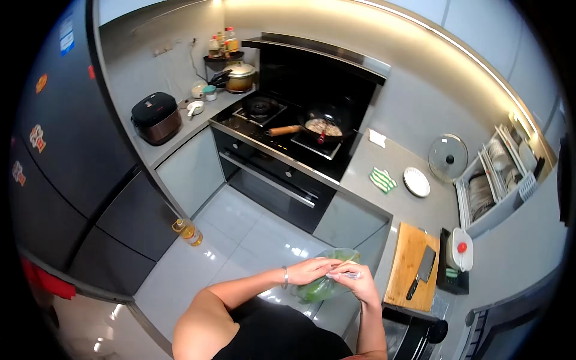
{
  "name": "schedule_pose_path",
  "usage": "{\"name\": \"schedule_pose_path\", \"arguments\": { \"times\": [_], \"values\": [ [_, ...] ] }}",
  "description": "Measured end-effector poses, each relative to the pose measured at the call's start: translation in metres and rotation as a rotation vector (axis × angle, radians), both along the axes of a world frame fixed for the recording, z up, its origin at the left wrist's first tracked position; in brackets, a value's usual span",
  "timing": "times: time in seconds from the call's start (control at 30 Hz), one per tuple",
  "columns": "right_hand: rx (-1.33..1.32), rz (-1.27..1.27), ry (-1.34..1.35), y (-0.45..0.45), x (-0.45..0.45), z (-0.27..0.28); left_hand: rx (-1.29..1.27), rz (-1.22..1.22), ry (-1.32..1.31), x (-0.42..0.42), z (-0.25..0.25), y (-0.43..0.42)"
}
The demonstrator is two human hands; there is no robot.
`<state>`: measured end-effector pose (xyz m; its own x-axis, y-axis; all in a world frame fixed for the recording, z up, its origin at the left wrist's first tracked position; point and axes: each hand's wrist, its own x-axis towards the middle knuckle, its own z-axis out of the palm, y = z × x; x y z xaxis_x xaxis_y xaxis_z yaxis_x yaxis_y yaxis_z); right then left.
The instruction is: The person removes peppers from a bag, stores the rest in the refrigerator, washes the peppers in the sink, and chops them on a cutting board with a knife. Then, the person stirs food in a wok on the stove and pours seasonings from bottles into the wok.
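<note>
A clear plastic bag (pixel 327 291) with green leafy vegetables inside hangs in front of my body, above the floor. My right hand (pixel 358 282) is closed on the gathered top of the bag, and a bit of bunched plastic sticks out by its fingers. Beside it, my left hand (pixel 311 270) reaches across the bag's upper part, its fingers together and gripping the plastic near my right fingers. Its fingertips are partly hidden where the two hands meet. A bracelet circles the left wrist.
A wok (pixel 327 122) with food sits on the stove (pixel 264 144). On the right counter are a cleaver (pixel 425 267) on a cutting board (pixel 401 258), a white plate (pixel 416 182), a striped cloth (pixel 382 179) and a dish rack (pixel 495 174). An oil bottle (pixel 189 233) stands on the floor.
</note>
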<state>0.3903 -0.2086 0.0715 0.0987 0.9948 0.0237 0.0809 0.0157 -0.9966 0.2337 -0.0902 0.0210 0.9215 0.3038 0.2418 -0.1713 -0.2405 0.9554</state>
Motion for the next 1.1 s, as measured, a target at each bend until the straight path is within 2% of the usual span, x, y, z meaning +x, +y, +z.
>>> {"name": "schedule_pose_path", "arguments": {
  "times": [0.03, 0.1, 0.17, 0.2, 0.27, 0.37, 0.4, 0.5, 0.6, 0.7, 0.77, 0.8, 0.83, 0.9, 0.97, 1.03, 1.07, 1.1],
  "values": [
    [0.014, 0.002, -0.062, 0.014, -0.013, 0.002, 0.022, 0.05, -0.003, -0.014, -0.007, 0.009],
    [0.227, -0.046, -0.596, 0.046, -0.041, 0.002, 0.063, 0.143, 0.002, -0.044, -0.007, 0.026],
    [0.382, -0.124, -1.072, 0.081, -0.079, -0.008, -0.185, 0.207, -0.087, -0.071, -0.024, 0.043],
    [0.506, -0.168, -1.059, 0.102, -0.096, -0.017, -0.268, 0.233, -0.097, -0.087, -0.025, 0.054],
    [0.486, -0.241, -1.014, 0.13, -0.133, -0.024, -0.53, 0.276, -0.017, -0.119, -0.038, 0.076],
    [0.58, -0.24, -1.025, 0.168, -0.184, -0.021, -0.396, 0.438, -0.096, -0.175, -0.004, 0.102],
    [0.604, -0.2, -1.045, 0.178, -0.2, -0.019, -0.282, 0.414, -0.04, -0.188, -0.025, 0.117],
    [0.621, 0.022, -1.07, 0.211, -0.245, -0.007, -0.011, 0.621, 0.163, -0.257, -0.013, 0.137],
    [0.704, 0.363, -0.999, 0.238, -0.292, 0.008, 0.447, 0.956, -0.04, -0.319, -0.013, 0.137],
    [0.7, 0.566, -0.936, 0.258, -0.339, 0.02, 0.721, 1.202, 0.052, -0.384, 0.009, 0.126],
    [0.519, 0.69, -0.702, 0.286, -0.352, 0.008, 0.863, 1.46, 0.264, -0.44, 0.026, 0.113],
    [0.417, 0.741, -0.565, 0.301, -0.362, 0.003, 0.87, 1.548, 0.304, -0.468, 0.027, 0.106],
    [0.314, 0.849, -0.561, 0.314, -0.372, 0.004, 0.874, 1.632, 0.343, -0.491, 0.024, 0.098],
    [0.361, 0.994, -0.37, 0.328, -0.416, -0.007, 0.726, 1.734, 0.482, -0.521, 0.014, 0.08],
    [0.048, 1.102, -0.067, 0.337, -0.468, -0.015, 0.598, 1.815, 0.577, -0.538, 0.011, 0.067],
    [-0.061, 1.253, -0.018, 0.34, -0.524, -0.023, 0.503, 1.891, 0.636, -0.55, 0.014, 0.057],
    [-0.102, 1.324, 0.061, 0.339, -0.552, -0.026, 0.403, 1.843, 0.639, -0.557, 0.016, 0.053],
    [-0.058, 1.402, 0.062, 0.342, -0.58, -0.029, 0.447, 1.868, 0.68, -0.565, 0.015, 0.052]
  ]
}}
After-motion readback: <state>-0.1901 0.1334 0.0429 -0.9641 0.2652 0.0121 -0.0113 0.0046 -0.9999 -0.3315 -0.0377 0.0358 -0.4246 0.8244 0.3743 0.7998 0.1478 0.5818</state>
